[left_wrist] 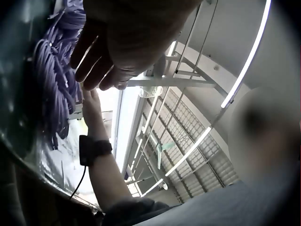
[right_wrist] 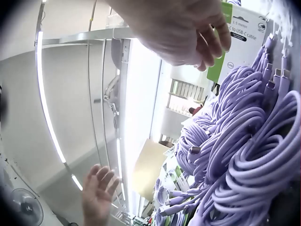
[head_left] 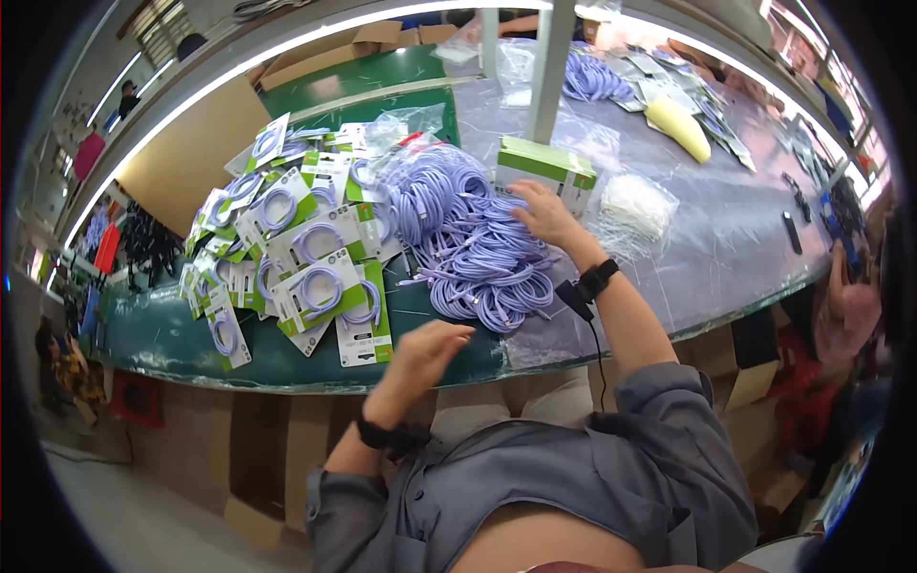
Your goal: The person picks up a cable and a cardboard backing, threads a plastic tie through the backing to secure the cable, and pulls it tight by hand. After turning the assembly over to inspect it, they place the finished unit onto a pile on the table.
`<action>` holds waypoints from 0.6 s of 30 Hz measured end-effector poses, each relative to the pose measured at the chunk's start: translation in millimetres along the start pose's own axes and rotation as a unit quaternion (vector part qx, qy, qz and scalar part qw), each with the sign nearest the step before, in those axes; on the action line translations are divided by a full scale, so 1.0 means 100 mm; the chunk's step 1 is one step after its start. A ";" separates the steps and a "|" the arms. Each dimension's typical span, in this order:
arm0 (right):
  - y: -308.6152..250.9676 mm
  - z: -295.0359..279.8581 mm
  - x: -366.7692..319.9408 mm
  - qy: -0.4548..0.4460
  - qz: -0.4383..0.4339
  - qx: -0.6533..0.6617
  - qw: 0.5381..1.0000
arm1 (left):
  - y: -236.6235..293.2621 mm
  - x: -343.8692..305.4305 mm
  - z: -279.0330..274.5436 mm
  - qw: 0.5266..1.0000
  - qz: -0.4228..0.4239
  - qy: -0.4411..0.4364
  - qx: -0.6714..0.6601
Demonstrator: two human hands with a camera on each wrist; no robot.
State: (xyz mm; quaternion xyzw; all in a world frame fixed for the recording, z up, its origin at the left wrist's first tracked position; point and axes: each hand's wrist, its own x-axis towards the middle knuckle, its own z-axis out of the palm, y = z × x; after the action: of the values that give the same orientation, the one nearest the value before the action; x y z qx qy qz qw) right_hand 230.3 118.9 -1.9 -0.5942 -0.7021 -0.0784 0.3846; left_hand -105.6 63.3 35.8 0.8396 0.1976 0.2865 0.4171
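My right hand [head_left: 551, 215] reaches to the stack of green and white cable cards [head_left: 549, 164] behind the cable pile. In the right wrist view its loosely bent fingers overlap the front card [right_wrist: 247, 35], printed with USB-C cable text. A heap of coiled lilac USB-C cables [head_left: 487, 253] lies just left of that hand. My left hand [head_left: 420, 355] hovers near the table's front edge with nothing in it. Its fingers look relaxed in the left wrist view. To its upper left, many carded lilac cables [head_left: 320, 291] are piled up.
A bundle of white ties [head_left: 638, 205] lies right of the card stack. Farther back are a yellow cloth-like object [head_left: 678, 129], more lilac cables [head_left: 594, 78] and grey packets. A metal post [head_left: 549, 81] rises behind the stack. Cardboard boxes [head_left: 258, 458] stand below the table.
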 end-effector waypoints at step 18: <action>-0.66 0.67 -0.68 0.060 0.164 -0.037 0.984 | -1.23 0.66 0.16 0.933 -0.036 0.328 0.148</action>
State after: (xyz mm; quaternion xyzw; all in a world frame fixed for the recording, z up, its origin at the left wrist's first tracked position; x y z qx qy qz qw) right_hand 141.4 85.7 -67.9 -0.7089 -0.5674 -0.0759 0.4120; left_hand -56.0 162.1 -51.0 0.7436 0.3931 0.4982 0.2106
